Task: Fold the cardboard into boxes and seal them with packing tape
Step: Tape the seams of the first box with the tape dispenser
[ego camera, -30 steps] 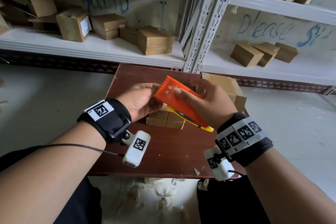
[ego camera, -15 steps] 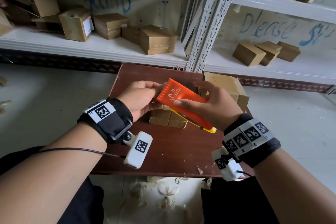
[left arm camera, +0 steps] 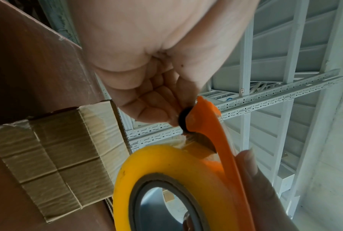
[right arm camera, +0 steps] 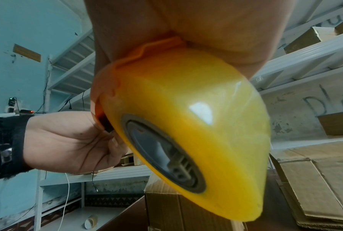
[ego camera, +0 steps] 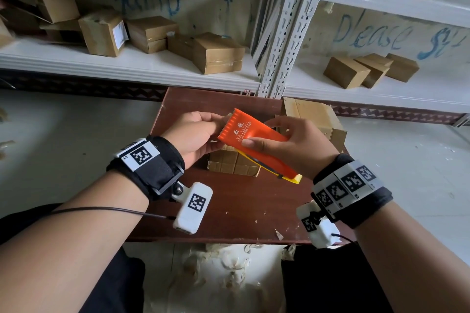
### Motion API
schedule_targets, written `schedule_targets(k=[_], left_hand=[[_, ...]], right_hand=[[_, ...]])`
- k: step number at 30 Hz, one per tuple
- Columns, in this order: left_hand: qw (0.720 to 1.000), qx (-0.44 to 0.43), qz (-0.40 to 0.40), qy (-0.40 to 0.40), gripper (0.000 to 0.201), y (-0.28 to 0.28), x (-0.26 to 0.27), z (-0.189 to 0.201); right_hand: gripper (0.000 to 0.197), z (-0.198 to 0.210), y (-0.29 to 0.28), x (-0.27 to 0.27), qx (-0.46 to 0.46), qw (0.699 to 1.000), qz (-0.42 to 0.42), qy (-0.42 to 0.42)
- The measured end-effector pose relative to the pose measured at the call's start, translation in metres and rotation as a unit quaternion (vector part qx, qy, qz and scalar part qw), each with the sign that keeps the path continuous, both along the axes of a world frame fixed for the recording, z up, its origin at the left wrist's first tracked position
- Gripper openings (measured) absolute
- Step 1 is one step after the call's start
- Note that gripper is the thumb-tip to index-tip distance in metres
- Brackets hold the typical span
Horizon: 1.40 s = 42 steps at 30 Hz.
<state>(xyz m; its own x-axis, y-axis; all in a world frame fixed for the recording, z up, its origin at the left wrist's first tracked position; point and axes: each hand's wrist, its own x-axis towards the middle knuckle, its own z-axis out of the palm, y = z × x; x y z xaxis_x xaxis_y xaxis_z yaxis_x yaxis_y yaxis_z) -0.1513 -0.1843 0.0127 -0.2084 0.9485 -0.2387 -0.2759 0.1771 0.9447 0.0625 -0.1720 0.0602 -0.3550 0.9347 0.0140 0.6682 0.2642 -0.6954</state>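
My right hand (ego camera: pixel 287 145) grips an orange tape dispenser (ego camera: pixel 251 140) with a yellow tape roll (right arm camera: pixel 190 125) over the brown table (ego camera: pixel 241 206). My left hand (ego camera: pixel 195 134) pinches at the dispenser's toothed front end, where the loose tape end (left arm camera: pixel 188 139) sits by the black roller. A small folded cardboard box (ego camera: pixel 234 162) with taped flaps rests on the table below both hands, partly hidden by them. The wrist views show the tape roll (left arm camera: pixel 176 179) close up beside that box (left arm camera: pixel 53 150).
A stack of flat cardboard (ego camera: pixel 315 117) lies at the table's far right corner. White metal shelves (ego camera: pixel 142 66) behind hold several sealed boxes (ego camera: pixel 218 53). Paper scraps litter the floor (ego camera: pixel 223 269) at the table's near edge.
Both hands and the dispenser have shifted slightly away from me and up. The grips look unchanged.
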Motion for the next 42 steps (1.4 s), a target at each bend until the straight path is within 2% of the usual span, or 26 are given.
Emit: schedule_targets(k=[5, 9, 26, 29, 34, 38, 42], left_hand=[[1.0, -0.003, 0.002, 0.0, 0.012, 0.0013, -0.0005, -0.0018], [0.999, 0.018, -0.026, -0.003, 0.046, 0.0005, -0.0034, -0.0031], [0.999, 0.031, -0.036, -0.005, 0.038, -0.0007, -0.0054, -0.007], [0.999, 0.029, -0.028, -0.002, 0.042, -0.0008, -0.0063, -0.0054], [0.999, 0.028, -0.027, -0.001, 0.032, 0.0, -0.0062, -0.0059], [0.999, 0.029, -0.029, 0.008, 0.041, 0.0003, -0.0069, -0.0054], [0.999, 0.019, -0.028, 0.016, 0.049, 0.0004, -0.0087, -0.0089]], right_hand=[[0.072, -0.0013, 0.0, 0.0019, -0.008, 1.0, -0.001, 0.006], [0.071, -0.0029, -0.0007, 0.0038, -0.027, 1.0, -0.001, 0.015], [0.061, -0.0035, -0.0049, 0.0062, -0.023, 1.0, 0.006, 0.019], [0.064, -0.0041, -0.0048, 0.0058, -0.025, 0.999, 0.007, 0.023], [0.069, -0.0049, -0.003, 0.0053, -0.022, 0.999, 0.005, 0.026], [0.067, -0.0049, -0.0019, 0.0052, -0.026, 0.999, 0.007, 0.028], [0.073, -0.0079, -0.0004, 0.0059, -0.012, 1.0, 0.006, 0.005]])
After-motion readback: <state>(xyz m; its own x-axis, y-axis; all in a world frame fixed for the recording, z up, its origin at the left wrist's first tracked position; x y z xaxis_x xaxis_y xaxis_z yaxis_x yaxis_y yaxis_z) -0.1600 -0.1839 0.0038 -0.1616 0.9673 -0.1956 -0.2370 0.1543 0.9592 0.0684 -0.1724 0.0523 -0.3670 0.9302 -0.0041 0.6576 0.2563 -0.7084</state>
